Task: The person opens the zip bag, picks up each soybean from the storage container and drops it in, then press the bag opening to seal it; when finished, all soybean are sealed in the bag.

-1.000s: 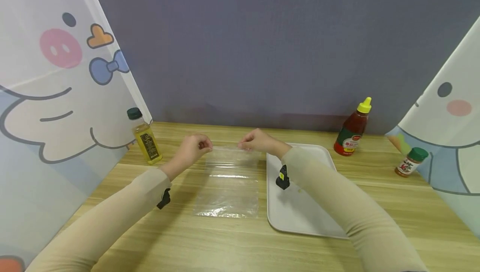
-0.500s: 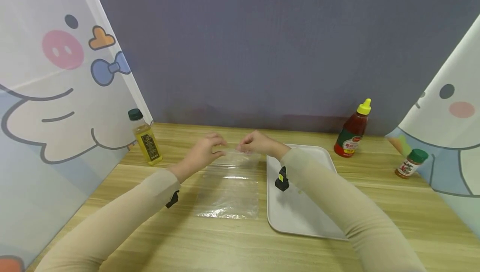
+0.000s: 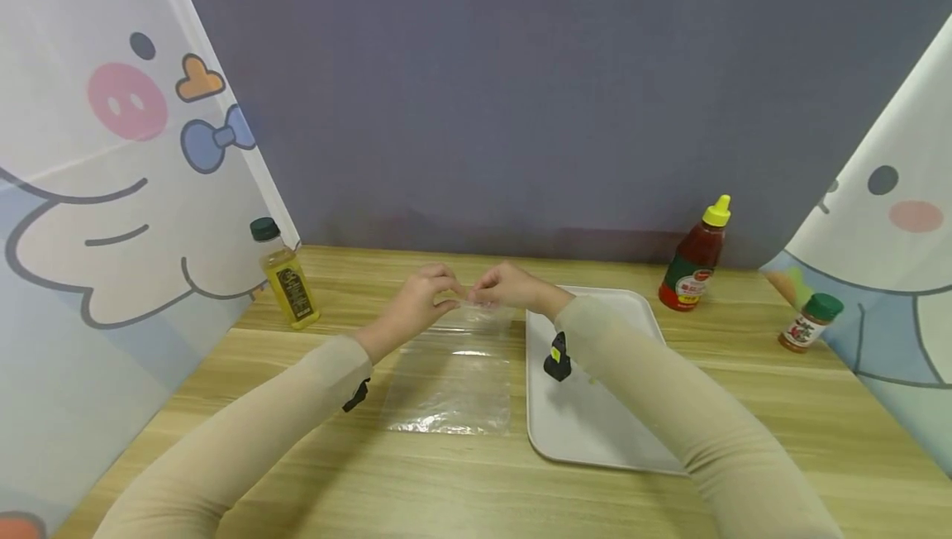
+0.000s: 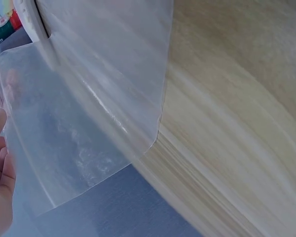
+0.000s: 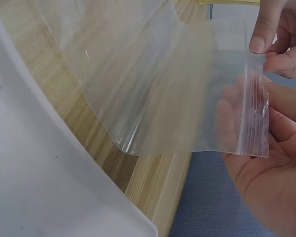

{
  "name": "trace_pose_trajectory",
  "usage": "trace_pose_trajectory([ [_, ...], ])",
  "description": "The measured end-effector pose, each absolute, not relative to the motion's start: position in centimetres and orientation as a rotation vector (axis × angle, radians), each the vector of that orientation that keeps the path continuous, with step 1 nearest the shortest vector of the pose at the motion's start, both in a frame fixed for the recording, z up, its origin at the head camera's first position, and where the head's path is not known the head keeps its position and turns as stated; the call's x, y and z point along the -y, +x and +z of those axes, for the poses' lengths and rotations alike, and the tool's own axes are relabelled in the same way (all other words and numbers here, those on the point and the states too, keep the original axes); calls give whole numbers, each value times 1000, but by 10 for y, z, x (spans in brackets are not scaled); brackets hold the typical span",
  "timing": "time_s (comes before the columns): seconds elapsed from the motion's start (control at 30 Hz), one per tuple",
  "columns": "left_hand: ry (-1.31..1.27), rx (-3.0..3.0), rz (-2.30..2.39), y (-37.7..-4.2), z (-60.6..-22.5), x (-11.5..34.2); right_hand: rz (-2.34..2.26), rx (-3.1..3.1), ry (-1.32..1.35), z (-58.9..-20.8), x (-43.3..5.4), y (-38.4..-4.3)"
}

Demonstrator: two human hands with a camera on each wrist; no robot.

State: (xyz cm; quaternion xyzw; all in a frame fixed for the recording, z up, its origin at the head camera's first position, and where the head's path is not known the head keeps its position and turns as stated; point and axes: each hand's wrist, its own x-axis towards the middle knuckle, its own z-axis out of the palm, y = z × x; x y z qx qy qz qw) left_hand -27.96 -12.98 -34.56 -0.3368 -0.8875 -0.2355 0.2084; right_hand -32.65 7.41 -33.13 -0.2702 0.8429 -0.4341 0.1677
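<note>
A clear zip-lock bag lies mostly flat on the wooden table, its zip edge raised at the far end. My right hand pinches that edge; in the right wrist view, fingers show through the plastic behind the zip strip, with the thumb in front. My left hand comes in from the left, close beside the right, thumb and forefinger pinching the bag's top edge. Part of the left hand appears at the border of the left wrist view, and the bag stretches away from it.
A white tray lies right of the bag, under my right forearm. An oil bottle stands back left. On the right are a red sauce bottle with a yellow cap and a small green-capped spice jar. A grey panel rises behind the table.
My left hand let go of the bag's left corner, moved right with fingers spread, and now pinches the edge beside my right hand. The right hand stayed nearly in place on the bag.
</note>
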Motion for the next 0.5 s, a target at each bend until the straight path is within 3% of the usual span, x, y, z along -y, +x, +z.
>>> trace_pose_trajectory([
  [0.5, -887, 2512, -648, -278, -350, 129, -1204, -2411, -757, -333, -75, -327],
])
